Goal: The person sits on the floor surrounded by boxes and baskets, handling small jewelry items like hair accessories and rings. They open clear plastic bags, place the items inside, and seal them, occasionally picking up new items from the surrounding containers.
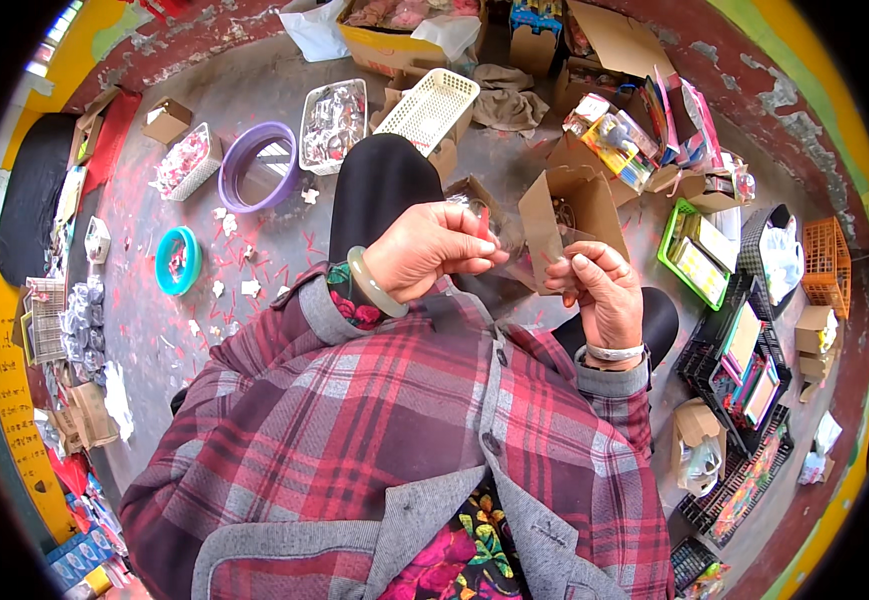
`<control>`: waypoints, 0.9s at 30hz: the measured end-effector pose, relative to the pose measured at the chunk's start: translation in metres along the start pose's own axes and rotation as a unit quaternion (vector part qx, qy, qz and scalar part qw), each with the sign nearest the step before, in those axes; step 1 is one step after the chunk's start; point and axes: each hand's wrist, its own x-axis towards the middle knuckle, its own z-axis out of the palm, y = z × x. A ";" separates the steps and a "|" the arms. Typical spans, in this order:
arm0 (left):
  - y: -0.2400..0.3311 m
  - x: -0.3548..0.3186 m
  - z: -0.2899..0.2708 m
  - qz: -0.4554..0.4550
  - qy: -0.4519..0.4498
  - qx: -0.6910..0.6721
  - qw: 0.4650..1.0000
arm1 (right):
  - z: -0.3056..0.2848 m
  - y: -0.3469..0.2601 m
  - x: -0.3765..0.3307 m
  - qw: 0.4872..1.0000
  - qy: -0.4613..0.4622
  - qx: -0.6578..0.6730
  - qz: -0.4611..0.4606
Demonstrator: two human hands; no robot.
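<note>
I see the left hand, with a smooth pale green stone bangle on its wrist, pinched shut on a thin red strip that stands up between thumb and forefinger, just above the lap and in front of the dark trousered knee. A small clear crinkled plastic packet sits just right of those fingertips; I cannot tell whether it touches them. The right hand, wearing a silver metal bracelet, is curled closed with its fingertips together, though what it grips is too small to make out. Between and beyond the hands stands an open brown cardboard box, flaps raised, its inside dark. The sleeves are soft red and grey plaid (woolly, by the look). On the grey concrete floor, littered with red scraps, lie a purple plastic ring-shaped basin and a small teal round tub to the left, a white lattice plastic basket far ahead, and a tray of clear-wrapped pieces beside it. To the right, a green plastic tray and black crates hold flat, brightly coloured packages, with an orange mesh basket at the far right edge. Bare floor shows mostly on the near left.
</note>
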 end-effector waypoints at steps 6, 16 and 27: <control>0.001 -0.002 0.003 -0.020 -0.007 -0.017 1.000 | 0.001 -0.001 0.000 1.000 -0.001 0.006 -0.008; -0.003 0.000 0.000 -0.043 -0.005 -0.033 0.999 | -0.002 0.002 0.001 1.000 -0.003 0.011 -0.008; -0.006 0.000 0.001 -0.014 0.005 0.028 0.999 | 0.003 0.006 0.000 1.000 -0.011 -0.001 0.006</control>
